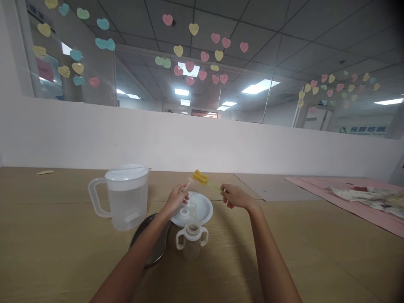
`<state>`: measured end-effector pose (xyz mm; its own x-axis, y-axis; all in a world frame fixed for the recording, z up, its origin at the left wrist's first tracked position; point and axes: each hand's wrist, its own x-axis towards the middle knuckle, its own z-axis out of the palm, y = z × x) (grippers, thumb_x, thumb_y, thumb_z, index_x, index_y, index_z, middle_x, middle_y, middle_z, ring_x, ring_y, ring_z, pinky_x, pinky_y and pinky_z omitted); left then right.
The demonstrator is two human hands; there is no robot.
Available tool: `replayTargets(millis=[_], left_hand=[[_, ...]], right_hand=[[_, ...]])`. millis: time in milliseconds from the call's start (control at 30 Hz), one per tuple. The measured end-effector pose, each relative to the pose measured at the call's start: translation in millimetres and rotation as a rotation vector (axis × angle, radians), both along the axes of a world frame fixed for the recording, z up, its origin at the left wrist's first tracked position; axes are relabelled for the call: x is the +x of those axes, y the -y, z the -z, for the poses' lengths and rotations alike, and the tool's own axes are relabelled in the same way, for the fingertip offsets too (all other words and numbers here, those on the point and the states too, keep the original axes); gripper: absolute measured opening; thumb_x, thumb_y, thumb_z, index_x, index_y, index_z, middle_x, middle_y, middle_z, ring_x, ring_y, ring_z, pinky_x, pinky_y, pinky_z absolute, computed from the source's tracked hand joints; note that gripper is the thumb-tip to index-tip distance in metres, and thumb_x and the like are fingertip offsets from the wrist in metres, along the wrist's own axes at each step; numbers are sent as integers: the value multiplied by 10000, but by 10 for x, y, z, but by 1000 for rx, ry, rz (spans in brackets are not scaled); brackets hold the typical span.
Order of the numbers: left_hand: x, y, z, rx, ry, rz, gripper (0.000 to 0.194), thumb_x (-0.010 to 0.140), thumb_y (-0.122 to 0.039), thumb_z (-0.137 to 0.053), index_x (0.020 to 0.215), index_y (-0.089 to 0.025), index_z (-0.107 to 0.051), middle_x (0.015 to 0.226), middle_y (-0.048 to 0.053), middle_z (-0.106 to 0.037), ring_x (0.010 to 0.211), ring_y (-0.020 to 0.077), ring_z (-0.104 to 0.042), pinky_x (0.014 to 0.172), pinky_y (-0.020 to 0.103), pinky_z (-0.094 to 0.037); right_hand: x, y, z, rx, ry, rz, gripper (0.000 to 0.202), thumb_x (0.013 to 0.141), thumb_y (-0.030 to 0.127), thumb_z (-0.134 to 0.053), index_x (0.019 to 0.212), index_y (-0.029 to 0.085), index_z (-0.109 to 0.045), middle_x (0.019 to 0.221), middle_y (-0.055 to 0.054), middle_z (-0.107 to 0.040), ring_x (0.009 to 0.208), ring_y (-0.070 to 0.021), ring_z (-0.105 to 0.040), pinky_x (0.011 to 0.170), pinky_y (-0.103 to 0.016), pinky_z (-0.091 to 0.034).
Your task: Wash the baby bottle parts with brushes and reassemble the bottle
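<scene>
My right hand (pixel 232 196) grips the thin green handle of a yellow sponge brush (pixel 200 177), its head pointing left. In my left hand (pixel 177 199) is a small pale piece (pixel 189 183), held upright close to the sponge; its exact shape is hard to make out. Below the hands sits a white bowl (pixel 205 210) with a white ring-shaped lid (pixel 184 213) in it. A bottle with two handles (pixel 192 242) stands upright and uncapped in front of the bowl.
A lidded clear pitcher (pixel 128 202) stands at the left. Under my left forearm lies a metal kidney-shaped tray (pixel 159 248). At the right, a pink cloth (pixel 311 187) carries white items. A low white wall (pixel 189 143) with glass above runs behind the table.
</scene>
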<state>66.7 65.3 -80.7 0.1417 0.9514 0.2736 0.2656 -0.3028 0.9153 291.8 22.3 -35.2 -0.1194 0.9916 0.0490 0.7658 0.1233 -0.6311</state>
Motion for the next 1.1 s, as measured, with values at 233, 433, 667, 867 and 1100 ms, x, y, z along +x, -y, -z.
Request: replayTargets(millis=[233, 433, 667, 867, 1100], left_hand=[[-4, 66, -88, 62, 162, 44, 441, 793, -472, -414, 1016, -116, -548, 681, 6, -503, 580, 107, -546, 511, 208, -476], [-40, 68, -95, 146, 98, 63, 428, 806, -479, -408, 1012, -132, -550, 568, -32, -481, 499, 106, -541, 467, 203, -436], [-69, 174, -202, 243, 0, 19, 400, 816, -467, -387, 951, -134, -564, 562, -23, -519, 453, 104, -522, 436, 196, -393], [-82, 160, -183, 294, -208, -34, 432, 849, -444, -315, 939, -148, -617, 509, -18, -519, 436, 118, -502, 484, 222, -380], [-107, 134, -176, 250, -149, -45, 320, 768, -423, -467, 731, -156, -639, 663, 27, -574, 530, 128, -543, 437, 203, -386]], right_hand=[[-35, 20, -26, 147, 98, 35, 99, 812, 188, -385, 740, 171, -451, 658, -14, -558, 490, -88, -481, 475, -197, -333], [-78, 35, -99, 443, 15, 141, 341, 851, 403, -311, 689, 175, -506, 671, -26, -564, 625, -138, -487, 563, -232, -317], [-181, 87, -118, 445, 59, -1, 444, 828, 504, -354, 638, 165, -570, 589, -11, -539, 532, -115, -445, 515, -223, -275], [-191, 114, -132, 488, 226, 248, 396, 826, 452, -389, 668, 169, -616, 598, -41, -559, 559, -134, -457, 516, -232, -259], [-108, 161, -167, 427, 153, 82, 400, 808, 456, -421, 660, 157, -642, 590, -30, -548, 544, -121, -439, 502, -225, -275]])
